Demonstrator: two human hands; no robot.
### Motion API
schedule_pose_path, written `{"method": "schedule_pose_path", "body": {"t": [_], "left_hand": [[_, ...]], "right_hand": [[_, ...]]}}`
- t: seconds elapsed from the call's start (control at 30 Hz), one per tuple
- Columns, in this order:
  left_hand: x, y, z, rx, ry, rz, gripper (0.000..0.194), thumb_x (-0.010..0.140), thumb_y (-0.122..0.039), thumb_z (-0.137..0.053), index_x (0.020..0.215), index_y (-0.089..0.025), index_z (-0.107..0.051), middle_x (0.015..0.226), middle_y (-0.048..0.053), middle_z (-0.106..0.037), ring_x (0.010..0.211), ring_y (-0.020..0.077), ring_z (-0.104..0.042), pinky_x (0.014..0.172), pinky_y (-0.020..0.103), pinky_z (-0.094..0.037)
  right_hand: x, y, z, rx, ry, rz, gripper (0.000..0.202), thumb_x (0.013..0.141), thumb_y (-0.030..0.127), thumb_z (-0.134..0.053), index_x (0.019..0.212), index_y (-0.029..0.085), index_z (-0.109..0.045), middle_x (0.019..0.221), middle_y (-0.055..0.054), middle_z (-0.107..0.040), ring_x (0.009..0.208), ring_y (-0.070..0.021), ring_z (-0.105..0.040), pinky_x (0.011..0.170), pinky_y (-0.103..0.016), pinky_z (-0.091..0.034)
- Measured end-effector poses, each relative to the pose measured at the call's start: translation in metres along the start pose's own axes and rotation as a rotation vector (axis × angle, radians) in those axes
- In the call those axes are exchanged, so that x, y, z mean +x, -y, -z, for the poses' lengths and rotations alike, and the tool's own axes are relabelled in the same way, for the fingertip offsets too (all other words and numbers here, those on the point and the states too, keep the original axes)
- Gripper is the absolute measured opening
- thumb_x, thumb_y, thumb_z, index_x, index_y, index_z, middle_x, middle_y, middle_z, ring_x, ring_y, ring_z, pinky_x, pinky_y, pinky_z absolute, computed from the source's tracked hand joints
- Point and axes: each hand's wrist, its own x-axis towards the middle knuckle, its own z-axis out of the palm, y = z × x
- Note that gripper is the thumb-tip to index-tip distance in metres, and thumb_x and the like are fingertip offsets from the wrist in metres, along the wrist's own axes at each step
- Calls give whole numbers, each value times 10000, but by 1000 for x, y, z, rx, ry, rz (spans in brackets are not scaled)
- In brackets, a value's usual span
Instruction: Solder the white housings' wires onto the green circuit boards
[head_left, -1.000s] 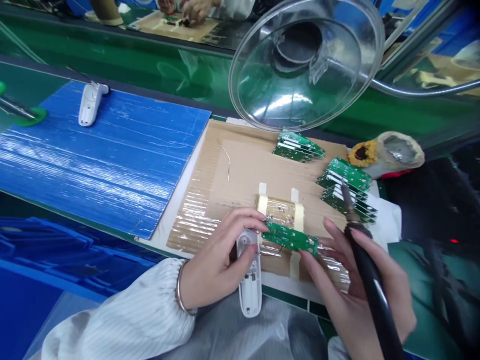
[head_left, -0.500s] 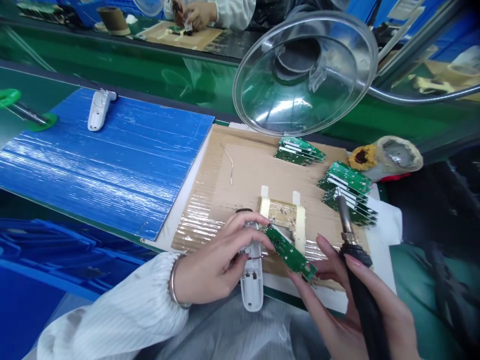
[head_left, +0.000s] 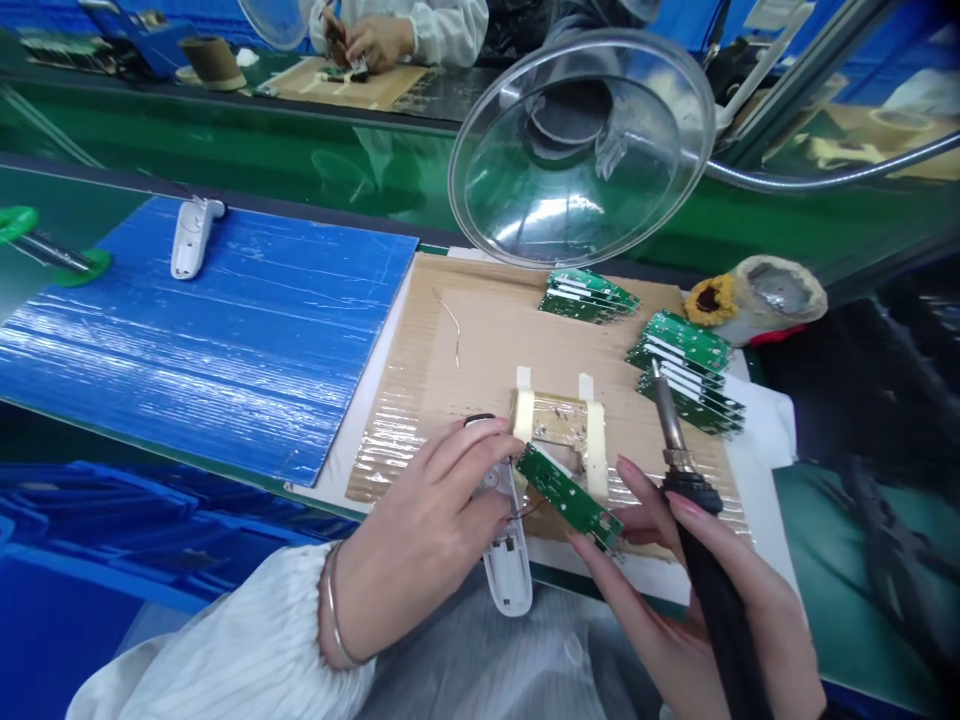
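My left hand is closed around a white plastic housing, whose lower end sticks out below the fingers. Its fingertips are beside the upper end of a green circuit board; thin wires run between housing and board. My right hand grips a soldering iron with its tip pointing up and away. Fingers of the same hand touch the board's lower right end. Behind the board lies a cream-edged fixture on the cardboard.
Stacked green boards and more boards lie at the back right, near a roll with yellow sponge. A clear round shield hangs above. Another housing rests on a blue sheet. Another person's hands work opposite.
The view has shifted slightly. My left hand has turned over the housing and its fingers have drawn back a little from the board's face. The iron is still in my right hand.
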Motion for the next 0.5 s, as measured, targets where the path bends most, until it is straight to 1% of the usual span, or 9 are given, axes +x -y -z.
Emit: {"method": "schedule_pose_path", "body": {"t": [0.03, 0.13, 0.2, 0.27, 0.37, 0.43, 0.5], "left_hand": [[0, 0, -2, -2, -25, -17, 93, 944, -129, -566, 904, -143, -649, 1364, 91, -539, 1398, 246, -372, 1207, 479, -321], [-2, 1, -11, -22, -160, -60, 71, 907, -92, -612, 927, -151, -647, 1302, 72, -576, 1331, 223, -434, 1207, 478, -312], [-3, 2, -16, -67, -225, -26, 98, 894, -73, -620, 936, -156, -653, 1285, 77, -570, 1307, 226, -448, 1172, 470, -353], [-4, 2, -21, -143, -244, 75, 97, 894, -80, -619, 932, -161, -656, 1299, 87, -540, 1311, 235, -438, 1127, 455, -394], [-5, 1, -22, -202, -251, 224, 76, 897, -100, -621, 918, -166, -652, 1304, 96, -516, 1304, 238, -437, 1091, 447, -413], [-6, 1, -21, -179, -257, 244, 83, 891, -103, -626, 932, -170, -653, 1292, 97, -522, 1286, 240, -449, 1087, 456, -412], [-7, 1, -19, -151, -258, 225, 110, 881, -109, -641, 964, -179, -659, 1290, 96, -525, 1282, 247, -451, 1094, 469, -406]], "right_hand": [[2, 1, 0, 10, -9, 17, 558, 797, 274, -742, 1313, 212, -536, 939, 18, -731, 732, -93, -685, 800, -203, -562], [5, 5, 1, 37, -32, 37, 539, 807, 253, -726, 1307, 185, -538, 914, 6, -732, 706, -89, -680, 775, -184, -572], [5, 6, 2, 14, -31, 44, 499, 826, 286, -703, 1290, 169, -559, 891, 0, -733, 706, -91, -680, 782, -179, -576], [4, 7, 4, -31, -8, 49, 464, 845, 320, -680, 1271, 166, -579, 916, -6, -740, 717, -92, -685, 794, -176, -582], [1, 6, 5, -72, 32, 54, 424, 849, 363, -674, 1230, 193, -601, 1031, 1, -742, 767, -85, -702, 812, -158, -582], [0, 6, 5, -104, 55, 33, 388, 847, 396, -672, 1188, 218, -622, 1074, 16, -734, 810, -86, -712, 813, -149, -583], [0, 7, 5, -121, 84, 14, 360, 841, 390, -679, 1160, 231, -634, 1083, 23, -732, 845, -97, -719, 810, -151, -589]]}}
